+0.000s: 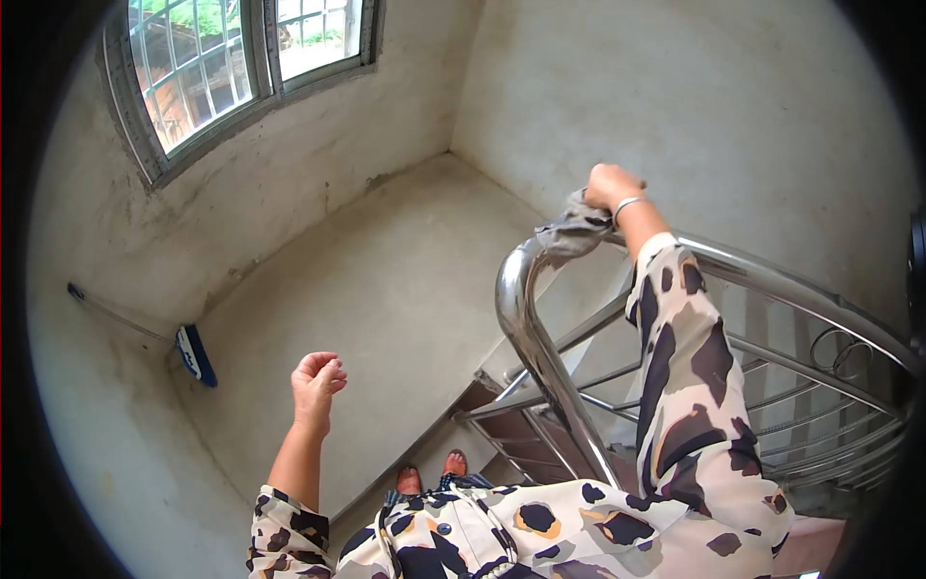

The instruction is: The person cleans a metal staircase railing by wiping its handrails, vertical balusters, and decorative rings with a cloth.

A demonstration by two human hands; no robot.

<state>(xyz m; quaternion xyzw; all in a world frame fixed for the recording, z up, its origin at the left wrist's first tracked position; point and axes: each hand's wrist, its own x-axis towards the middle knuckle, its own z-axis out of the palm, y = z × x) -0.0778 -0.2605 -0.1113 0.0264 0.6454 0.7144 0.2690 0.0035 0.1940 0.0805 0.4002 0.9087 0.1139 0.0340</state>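
My right hand (614,186) is closed round a grey cloth (576,228), which hangs over the top of the shiny metal handrail (522,280) near its bend. Part of the cloth is hidden beneath my fingers. Out over the landing floor, my left hand (316,383) has its fingers curled in and touches nothing; no object shows in it. A bracelet (627,205) circles my right wrist.
Metal bars (791,386) run below the handrail down the stairs at right. A blue and white broom or brush (196,356) leans at the left wall. Bare walls and a barred window (193,72) enclose the landing floor (386,261). My feet (409,481) stand near the step edge.
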